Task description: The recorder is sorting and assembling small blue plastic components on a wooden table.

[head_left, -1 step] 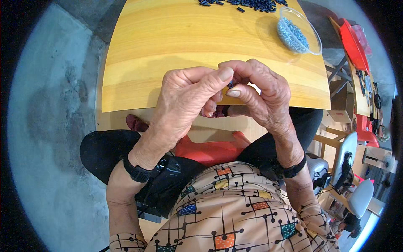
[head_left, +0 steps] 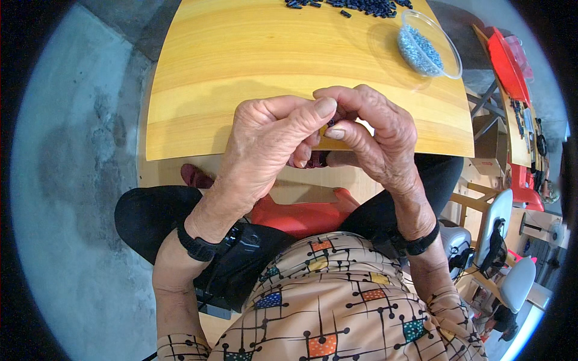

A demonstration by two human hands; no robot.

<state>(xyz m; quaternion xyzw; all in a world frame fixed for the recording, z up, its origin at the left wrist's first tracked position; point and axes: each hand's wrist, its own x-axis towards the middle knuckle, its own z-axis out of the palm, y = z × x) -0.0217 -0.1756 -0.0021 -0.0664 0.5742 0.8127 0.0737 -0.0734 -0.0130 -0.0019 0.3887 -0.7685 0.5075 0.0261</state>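
Observation:
My left hand (head_left: 268,135) and my right hand (head_left: 376,129) meet above the table's near edge, fingertips almost touching. Between them shows a tiny dark piece (head_left: 330,123), mostly covered by the fingers. The right thumb and index finger close on it in a pinch. On the left, the thumb presses against the curled fingers, and whatever lies under it is hidden. At the table's far side lies a heap of small dark blue-black parts (head_left: 370,6). Right of the heap stands a clear round plastic bowl (head_left: 453,55) holding many small silvery metal pieces (head_left: 419,51).
The yellow wood-grain table (head_left: 241,60) spans the view before me. A red stool (head_left: 301,218) shows between my legs. To the right are a cardboard box (head_left: 490,144), a second table with a red tray (head_left: 507,67), and grey-seated chairs (head_left: 496,225).
My left thumb has shifted very slightly to the right, and a little less of the dark piece shows. Everything else stays where it was.

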